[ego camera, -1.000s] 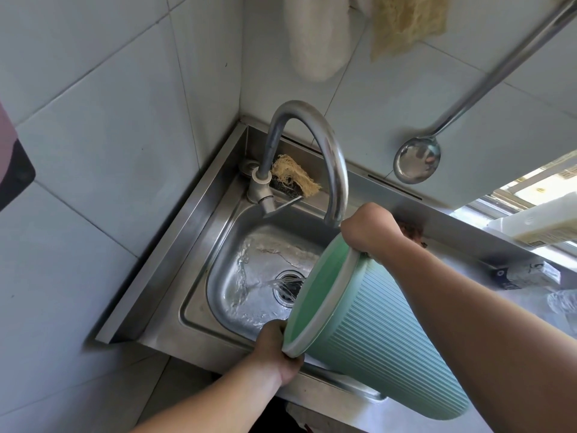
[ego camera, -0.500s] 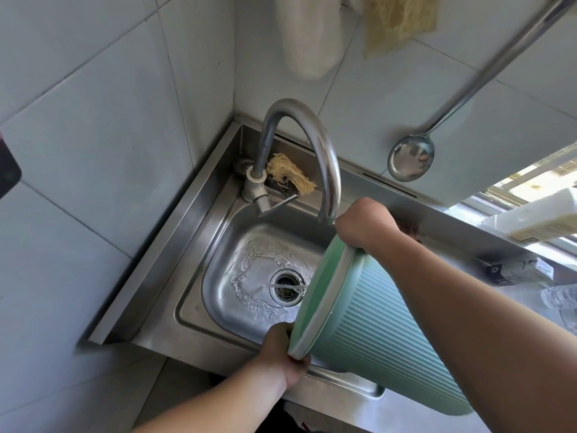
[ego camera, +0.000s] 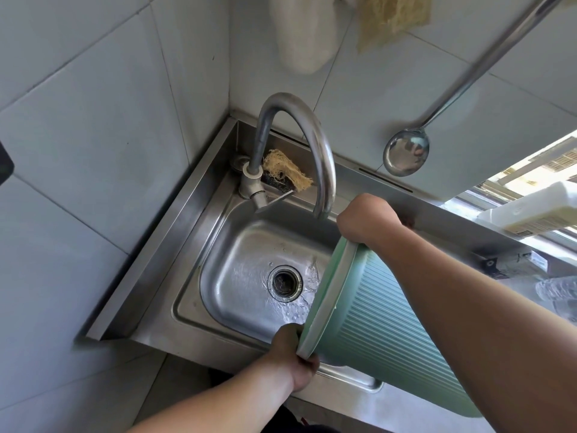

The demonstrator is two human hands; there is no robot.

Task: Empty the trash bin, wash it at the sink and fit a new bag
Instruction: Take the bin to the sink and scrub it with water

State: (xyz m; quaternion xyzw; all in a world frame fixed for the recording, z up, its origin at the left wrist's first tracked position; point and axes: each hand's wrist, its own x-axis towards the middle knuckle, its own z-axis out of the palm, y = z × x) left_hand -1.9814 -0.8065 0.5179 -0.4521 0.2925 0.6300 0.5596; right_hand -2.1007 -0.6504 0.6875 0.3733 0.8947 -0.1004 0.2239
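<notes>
Trash bin of pale green ribbed plastic (ego camera: 384, 332), tipped on its side with its grey-rimmed mouth turned toward the basin, is held over the right part of the stainless steel sink (ego camera: 237, 276) — its base juts out toward the lower right, above the steel desk (ego camera: 349, 401) edge. Water lies in ripples on the basin floor by the round drain (ego camera: 284, 282), just beside the bin's mouth. A curved steel faucet (ego camera: 296, 135) arches over the basin from the back corner, its spout ending near the right hand (ego camera: 367, 218), which grips the upper edge of the rim. The left hand (ego camera: 295, 359) clamps the lower edge of the rim, fingers curled round it. A steel ladle (ego camera: 406, 151) hangs on the tiled wall, and a frayed tan scrubber (ego camera: 285, 173) sits behind the faucet base.
</notes>
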